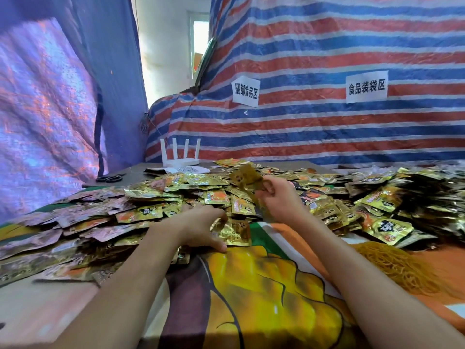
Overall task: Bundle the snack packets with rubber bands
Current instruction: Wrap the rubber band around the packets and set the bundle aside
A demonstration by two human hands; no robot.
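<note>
Your left hand (pixel 201 226) lies palm-down at the near edge of the heap of snack packets (pixel 156 197), its fingers (pixel 221 245) curled onto a small stack of gold packets (pixel 234 231) on the tabletop (pixel 264 285). Your right hand (pixel 279 197) is raised, fingers pinching one blurred packet (pixel 247 180). The rubber bands (pixel 397 268) sit heaped far right.
</note>
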